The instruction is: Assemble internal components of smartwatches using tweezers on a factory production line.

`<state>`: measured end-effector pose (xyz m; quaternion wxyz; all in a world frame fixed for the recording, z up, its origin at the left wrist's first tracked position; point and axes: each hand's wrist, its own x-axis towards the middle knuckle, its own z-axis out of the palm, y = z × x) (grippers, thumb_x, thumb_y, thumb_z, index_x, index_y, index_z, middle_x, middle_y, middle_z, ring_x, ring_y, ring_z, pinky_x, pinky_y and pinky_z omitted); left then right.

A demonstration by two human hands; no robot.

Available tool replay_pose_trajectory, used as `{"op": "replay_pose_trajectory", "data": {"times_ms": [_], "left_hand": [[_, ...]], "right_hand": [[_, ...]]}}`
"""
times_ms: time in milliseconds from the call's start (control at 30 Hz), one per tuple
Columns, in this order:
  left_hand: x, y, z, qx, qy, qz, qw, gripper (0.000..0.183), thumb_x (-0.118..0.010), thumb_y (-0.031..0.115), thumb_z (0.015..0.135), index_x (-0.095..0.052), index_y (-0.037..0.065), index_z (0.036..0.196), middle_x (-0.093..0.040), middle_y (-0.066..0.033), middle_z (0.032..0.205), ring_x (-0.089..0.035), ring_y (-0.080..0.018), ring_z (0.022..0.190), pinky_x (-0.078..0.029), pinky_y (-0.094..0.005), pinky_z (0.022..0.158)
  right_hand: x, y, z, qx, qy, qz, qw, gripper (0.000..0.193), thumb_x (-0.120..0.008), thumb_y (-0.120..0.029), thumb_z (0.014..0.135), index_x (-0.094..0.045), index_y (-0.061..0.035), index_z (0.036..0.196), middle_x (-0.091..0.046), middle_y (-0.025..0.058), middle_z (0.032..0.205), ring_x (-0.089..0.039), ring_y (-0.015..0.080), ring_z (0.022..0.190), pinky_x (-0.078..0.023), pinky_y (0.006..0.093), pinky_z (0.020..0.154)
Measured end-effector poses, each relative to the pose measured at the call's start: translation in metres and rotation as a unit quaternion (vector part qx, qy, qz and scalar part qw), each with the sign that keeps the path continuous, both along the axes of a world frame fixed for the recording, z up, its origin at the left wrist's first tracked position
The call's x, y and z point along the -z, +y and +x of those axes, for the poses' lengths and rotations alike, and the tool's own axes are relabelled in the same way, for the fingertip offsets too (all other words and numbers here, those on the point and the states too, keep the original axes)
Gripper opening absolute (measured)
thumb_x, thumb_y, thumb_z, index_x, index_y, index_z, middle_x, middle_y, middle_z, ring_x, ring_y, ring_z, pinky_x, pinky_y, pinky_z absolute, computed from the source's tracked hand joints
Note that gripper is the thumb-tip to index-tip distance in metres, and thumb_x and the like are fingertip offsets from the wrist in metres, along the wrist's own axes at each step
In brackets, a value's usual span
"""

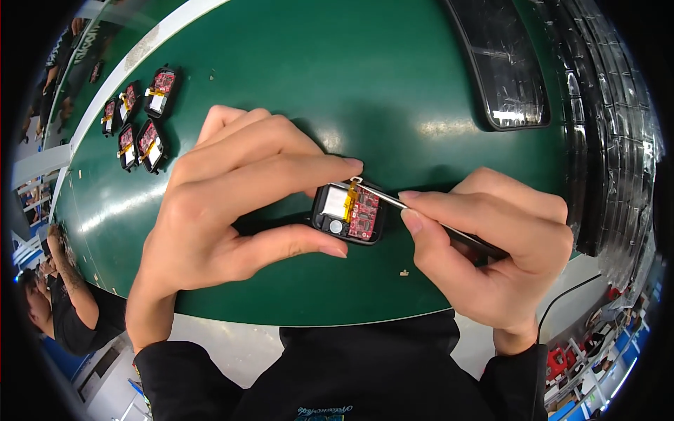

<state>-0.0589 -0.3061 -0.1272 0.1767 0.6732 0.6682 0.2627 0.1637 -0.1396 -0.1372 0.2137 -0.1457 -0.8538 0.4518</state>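
A small black open device housing (380, 228) lies on the green table in front of me. Inside it are a red circuit board (364, 216), a silver-white battery (335, 201), yellow tape (349, 203) and a round silver part (335, 226). My left hand (239, 203) grips the housing between the thumb at its near edge and a finger at its far edge. In my right hand (491, 245) is a pair of metal tweezers (382, 196), held like a pen. Their tip touches a small white piece (356, 180) at the housing's far edge.
Several similar open housings (160, 91) with red boards lie at the far left. A black tray (505, 84) rests at the far right, beside stacked clear plastic trays (590, 140). A tiny beige scrap (404, 273) lies near the front edge. Another person (70, 302) sits at the left.
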Motion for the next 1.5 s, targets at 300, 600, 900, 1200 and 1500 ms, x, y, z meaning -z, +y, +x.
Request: {"op": "replay_pose_trajectory", "data": {"times_ms": [300, 600, 900, 1200, 1500], "left_hand": [[0.002, -0.001, 0.001, -0.012, -0.009, 0.016, 1.000, 0.072, -0.094, 0.050, 0.069, -0.083, -0.001, 0.118, -0.079, -0.0083, 0.097, -0.067, -0.0226, 0.080, -0.043, -0.0368, 0.085], [-0.002, 0.002, 0.000, 0.000, -0.005, 0.007, 1.000, 0.069, -0.097, 0.050, 0.067, -0.082, -0.001, 0.112, -0.081, -0.0084, 0.098, -0.068, -0.0234, 0.080, -0.043, -0.0371, 0.083], [-0.001, 0.001, -0.016, 0.046, -0.029, -0.006, 0.999, 0.068, -0.093, 0.053, 0.072, -0.083, 0.000, 0.113, -0.080, -0.0117, 0.099, -0.069, -0.0249, 0.084, -0.042, -0.0388, 0.085], [0.000, 0.001, -0.013, 0.057, -0.022, 0.000, 0.998, 0.066, -0.090, 0.055, 0.077, -0.084, 0.001, 0.113, -0.079, -0.0107, 0.097, -0.070, -0.0253, 0.084, -0.042, -0.0385, 0.085], [0.001, -0.001, -0.011, 0.059, -0.009, 0.024, 0.998, 0.058, -0.094, 0.049, 0.075, -0.084, 0.002, 0.109, -0.078, -0.0087, 0.094, -0.067, -0.0243, 0.081, -0.042, -0.0382, 0.083]], "right_hand": [[0.006, -0.004, 0.002, 0.020, 0.037, 0.047, 0.998, 0.029, -0.087, 0.009, 0.073, -0.086, 0.0038, 0.101, -0.070, 0.0072, 0.072, -0.055, 0.0082, 0.052, -0.036, 0.0239, 0.047], [0.017, -0.004, -0.001, 0.003, 0.094, 0.123, 0.988, 0.034, -0.087, 0.011, 0.070, -0.086, 0.0032, 0.103, -0.069, 0.0059, 0.074, -0.059, 0.0118, 0.055, -0.040, 0.0254, 0.048], [0.009, 0.000, -0.001, -0.021, 0.050, 0.039, 0.998, 0.028, -0.085, 0.013, 0.074, -0.087, 0.0042, 0.100, -0.068, 0.0059, 0.069, -0.058, 0.0097, 0.053, -0.036, 0.0241, 0.047], [0.010, -0.002, 0.000, -0.028, 0.042, 0.045, 0.998, 0.026, -0.083, 0.013, 0.076, -0.087, 0.0039, 0.100, -0.069, 0.0058, 0.070, -0.058, 0.0086, 0.054, -0.036, 0.0237, 0.047], [0.012, -0.005, -0.002, -0.024, 0.042, 0.028, 0.998, 0.022, -0.084, 0.012, 0.079, -0.087, 0.0039, 0.100, -0.071, 0.0056, 0.069, -0.058, 0.0066, 0.051, -0.036, 0.0222, 0.045]]}}
